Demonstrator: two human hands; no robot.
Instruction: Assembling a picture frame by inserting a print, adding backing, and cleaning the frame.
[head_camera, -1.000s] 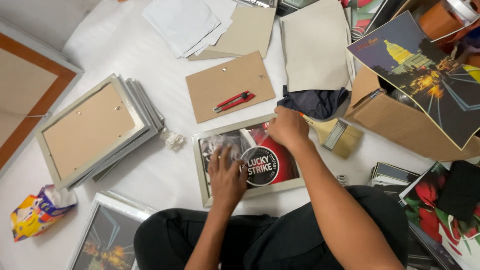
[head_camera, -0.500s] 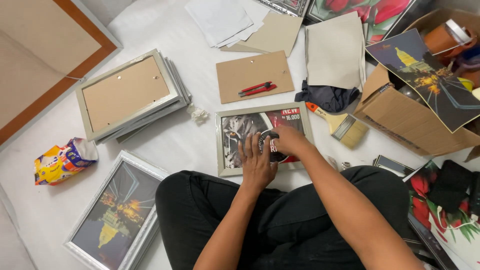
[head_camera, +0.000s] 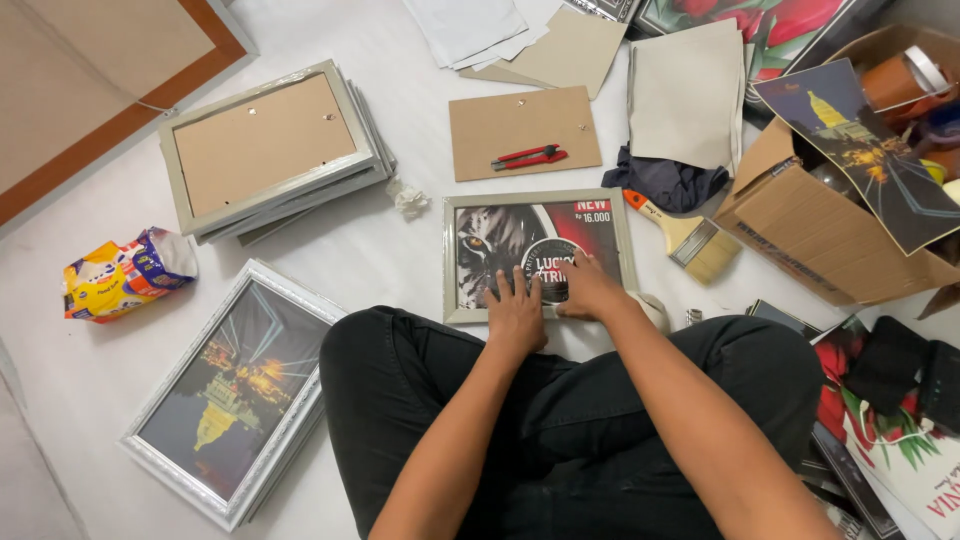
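On the floor between my knees, I'm pressing both hands onto the print sitting in the small frame (head_camera: 540, 255). Since a second ago the frame is sitting closer to my lap and my right hand (head_camera: 590, 290), which was up at its top right corner, is now lying low on the print beside my left hand (head_camera: 515, 312). To me that reads as corner work finished and smoothing or seating the print going on. Left hand: fingers spread flat, palm down on the lower middle of the print, holding nothing. Right hand: fingers flat and close together, touching the dark round badge on the print, pinching nothing. Both hands are almost touching each other.

Beyond the frame a backing board (head_camera: 525, 132) is lying with a red cutter (head_camera: 528, 157) on it. A brush (head_camera: 685, 238) is lying just right of the frame. A stack of frames (head_camera: 272, 150) is sitting well left, and a framed picture (head_camera: 235, 385) is lying by my left knee.
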